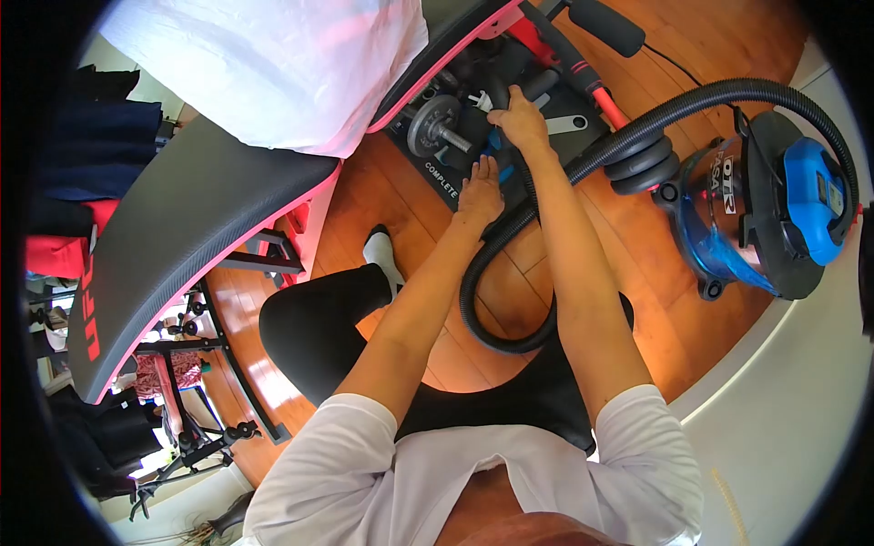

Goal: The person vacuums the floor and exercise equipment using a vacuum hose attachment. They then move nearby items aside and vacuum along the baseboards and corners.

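Note:
Both arms reach forward over a black mat (437,179) with white lettering. My left hand (481,193) rests low over the mat's near edge, its fingers extended, beside a dumbbell (437,127) with grey plates. Further forward, my right hand (523,123) is at the black vacuum hose or tube; its fingers look bent around the dark tube, with the thumb out to the left. Small white and blue items lie near the fingers, too small to name. The ribbed hose (478,273) loops below my right forearm and runs to the vacuum cleaner (737,200).
A black and red padded bench (209,200) stands on the left, partly under a white plastic bag (273,64). Foam rollers (642,162) on a red bar are at the right. Clothes (100,136) and a black rack (228,355) are at far left. A white wall curves along the right.

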Action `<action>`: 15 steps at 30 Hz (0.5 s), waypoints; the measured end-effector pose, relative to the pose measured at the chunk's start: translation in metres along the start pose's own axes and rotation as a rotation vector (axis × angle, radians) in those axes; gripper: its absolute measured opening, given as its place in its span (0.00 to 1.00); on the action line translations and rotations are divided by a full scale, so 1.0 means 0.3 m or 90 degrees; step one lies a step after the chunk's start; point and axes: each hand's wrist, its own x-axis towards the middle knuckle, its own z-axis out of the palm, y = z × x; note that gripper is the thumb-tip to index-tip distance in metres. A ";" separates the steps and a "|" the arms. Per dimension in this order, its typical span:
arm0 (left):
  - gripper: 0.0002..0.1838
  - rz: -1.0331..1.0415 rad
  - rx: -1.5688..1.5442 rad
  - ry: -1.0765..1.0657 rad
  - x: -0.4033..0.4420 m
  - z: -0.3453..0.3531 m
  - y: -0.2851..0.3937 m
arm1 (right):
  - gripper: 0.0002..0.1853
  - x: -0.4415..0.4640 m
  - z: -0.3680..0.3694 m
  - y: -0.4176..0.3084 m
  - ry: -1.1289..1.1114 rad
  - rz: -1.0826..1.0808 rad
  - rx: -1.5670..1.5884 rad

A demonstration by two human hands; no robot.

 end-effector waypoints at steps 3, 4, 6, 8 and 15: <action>0.44 0.018 -0.002 0.012 0.008 0.008 -0.020 | 0.42 -0.013 0.042 -0.013 0.030 0.023 0.025; 0.44 0.019 0.010 0.010 0.011 0.009 -0.022 | 0.41 -0.024 0.057 -0.023 0.020 0.014 0.009; 0.44 0.020 0.032 0.003 0.014 0.011 -0.021 | 0.40 -0.050 0.088 -0.034 -0.001 -0.002 -0.025; 0.42 0.009 0.013 0.002 0.013 0.008 -0.017 | 0.39 -0.048 0.064 -0.006 -0.022 -0.023 -0.017; 0.45 0.020 0.004 0.050 0.010 0.025 -0.016 | 0.32 -0.209 -0.141 0.014 0.127 0.076 0.003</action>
